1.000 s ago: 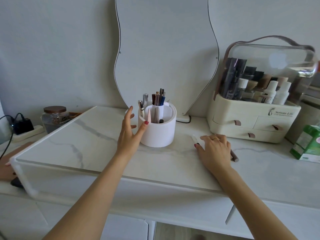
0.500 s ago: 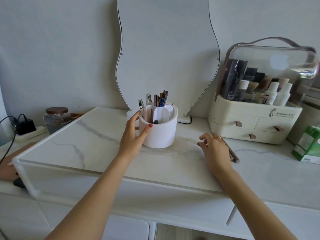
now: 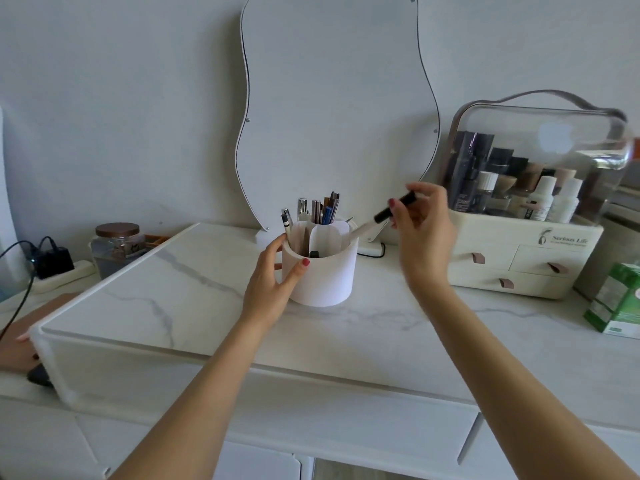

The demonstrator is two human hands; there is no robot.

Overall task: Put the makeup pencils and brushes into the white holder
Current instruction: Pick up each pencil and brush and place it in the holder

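The white round holder (image 3: 323,275) stands on the marble-patterned top, with several pencils and pens (image 3: 317,211) upright in its back compartments. My left hand (image 3: 273,282) grips the holder's left side, thumb on the front wall. My right hand (image 3: 420,223) is raised to the right of the holder and pinches a makeup pencil (image 3: 381,216) with a black upper part and a white lower end. The pencil slants down to the left, its white tip just above the holder's right rim.
A wavy mirror (image 3: 336,109) leans on the wall behind the holder. A cream cosmetics organiser (image 3: 526,258) with a clear lid stands at the right, a green box (image 3: 620,299) beside it. A glass jar (image 3: 116,247) and a charger on a power strip (image 3: 52,263) sit at the left.
My right hand has lifted off the tabletop with a pencil and brought it up over the holder's right rim. My left hand has closed round the holder's side.
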